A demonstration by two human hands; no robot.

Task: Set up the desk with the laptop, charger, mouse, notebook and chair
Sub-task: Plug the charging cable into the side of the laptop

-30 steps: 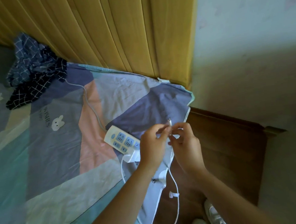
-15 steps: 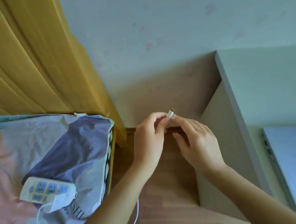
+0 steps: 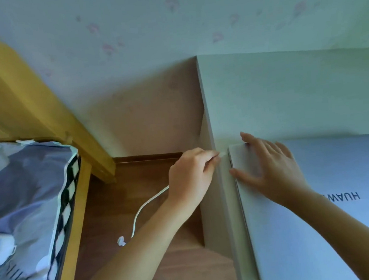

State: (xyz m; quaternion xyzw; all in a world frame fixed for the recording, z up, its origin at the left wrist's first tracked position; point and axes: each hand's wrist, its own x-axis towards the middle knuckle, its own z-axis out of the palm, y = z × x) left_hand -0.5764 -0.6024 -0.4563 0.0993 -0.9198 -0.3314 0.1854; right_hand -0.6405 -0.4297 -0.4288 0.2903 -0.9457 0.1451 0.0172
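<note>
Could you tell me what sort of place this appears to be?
Most likely a bedroom with a study corner: a bed with patterned bedding beside a yellow curtain, and a pale desk holding a closed laptop.

The left hand's fingers [image 3: 206,158] are hiding the white charger plug [image 3: 222,153]; the closed silver laptop [image 3: 324,227] is running off-frame right.
</note>
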